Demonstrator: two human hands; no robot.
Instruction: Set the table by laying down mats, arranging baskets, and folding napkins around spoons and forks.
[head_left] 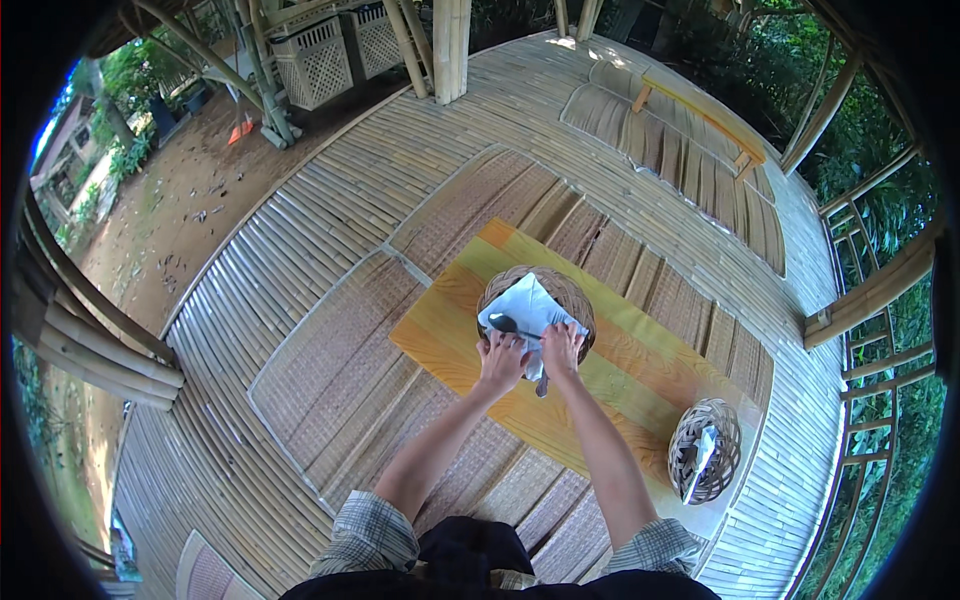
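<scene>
A white napkin [530, 297] lies on a round woven wicker plate [577, 300], one corner pointing away from me. Across the napkin rests a dark-bowled spoon [503, 323], its bowl to the left and its handle running toward my right hand. My left hand [503, 362] grips the napkin's near left edge, fingers bent. On the right side, my right hand [562, 350] pinches the cloth, its fingertips close to the spoon handle. Below that hand a metal utensil end [542, 385] sticks out over the table; the rest of it is hidden.
The plate stands on a low yellow wooden table [455, 300]. At its right end sits an oval wicker basket [705, 450] holding a white wrapped item. Woven mats [340, 370] cover the bamboo floor around it. A yellow bench [705, 118] stands far right.
</scene>
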